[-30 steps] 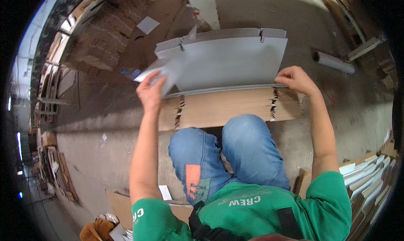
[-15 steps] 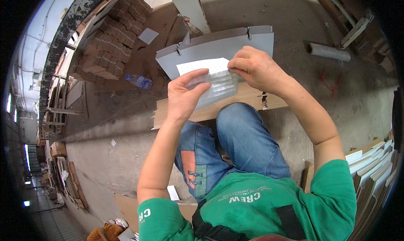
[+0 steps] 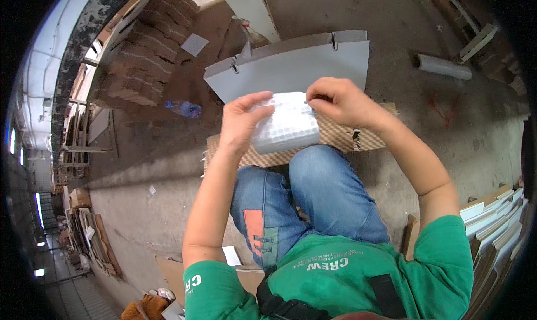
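Left hand is gripping the left edge of a translucent, bubble-textured sheet between thumb and fingers, while the right hand is pinching its upper right corner; a dark speck is showing there, perhaps too small to identify. The sheet is overlapping a pale panel stack and a ridged cardboard stack in view, just beyond the knees.

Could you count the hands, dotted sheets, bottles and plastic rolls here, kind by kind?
Hands: 2 (left hand, right hand)
Dotted sheet: 1
Bottle: 1
Plastic roll: 1
Total: 5
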`<state>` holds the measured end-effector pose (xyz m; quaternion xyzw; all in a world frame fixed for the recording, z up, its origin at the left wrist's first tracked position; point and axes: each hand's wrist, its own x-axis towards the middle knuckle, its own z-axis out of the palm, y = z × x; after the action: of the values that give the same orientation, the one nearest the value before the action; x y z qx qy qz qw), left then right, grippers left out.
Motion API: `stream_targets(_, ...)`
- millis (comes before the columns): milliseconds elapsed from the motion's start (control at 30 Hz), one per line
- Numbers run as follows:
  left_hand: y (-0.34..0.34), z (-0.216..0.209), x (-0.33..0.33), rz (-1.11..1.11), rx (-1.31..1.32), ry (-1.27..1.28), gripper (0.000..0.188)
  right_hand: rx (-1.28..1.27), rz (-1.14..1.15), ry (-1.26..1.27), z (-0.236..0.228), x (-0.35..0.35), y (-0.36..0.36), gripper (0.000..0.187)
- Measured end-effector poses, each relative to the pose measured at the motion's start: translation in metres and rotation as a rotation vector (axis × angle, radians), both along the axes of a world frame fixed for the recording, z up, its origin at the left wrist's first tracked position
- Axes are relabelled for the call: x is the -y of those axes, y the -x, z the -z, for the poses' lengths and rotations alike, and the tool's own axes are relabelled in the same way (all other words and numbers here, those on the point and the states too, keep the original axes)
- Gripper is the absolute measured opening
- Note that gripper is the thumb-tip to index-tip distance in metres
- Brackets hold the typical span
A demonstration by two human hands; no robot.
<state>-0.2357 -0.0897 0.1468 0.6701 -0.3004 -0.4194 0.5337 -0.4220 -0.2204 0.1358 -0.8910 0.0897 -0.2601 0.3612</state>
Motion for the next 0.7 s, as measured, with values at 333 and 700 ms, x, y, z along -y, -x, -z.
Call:
stream_targets(333,-0.148,0.075,0.007,-0.477,0.303,0.003,0.032,0.074,0.084,-1.536,0.065,0.086,-0.001,0.015)
stream_targets(700,-0.277,0.178,0.051,-0.535,0.789,-0.364,0.045,-0.36,0.897,0.142,0.184,0.194,0.005,0.021)
